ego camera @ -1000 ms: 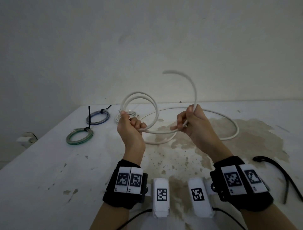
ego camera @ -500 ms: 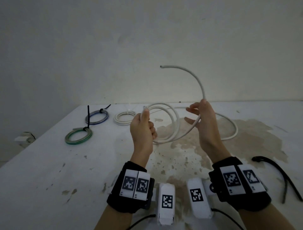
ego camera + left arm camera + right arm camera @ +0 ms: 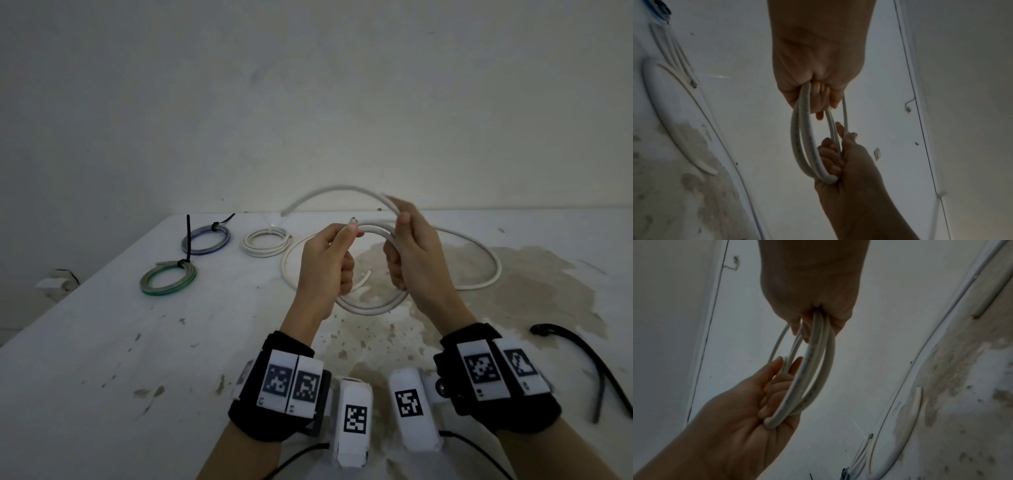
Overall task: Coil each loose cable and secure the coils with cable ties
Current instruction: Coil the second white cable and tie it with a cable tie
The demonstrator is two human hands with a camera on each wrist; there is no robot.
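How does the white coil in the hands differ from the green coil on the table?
The white coil is held in the air by the left hand and right hand; the green coil lies flat on the table. The green coil carries a black tie; the white coil shows none. The white coil trails a loose tail; the green coil is fully wound. Both are round loops.

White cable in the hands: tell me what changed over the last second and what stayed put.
The right hand carried the free length across to the left hand, laying another loop onto the white cable coil; it now grips the coil's right side. The tail end swung left and lower. The hands drew closer together. The left hand kept its grip. The green coil, blue coil, small white coil and black ties stayed put.
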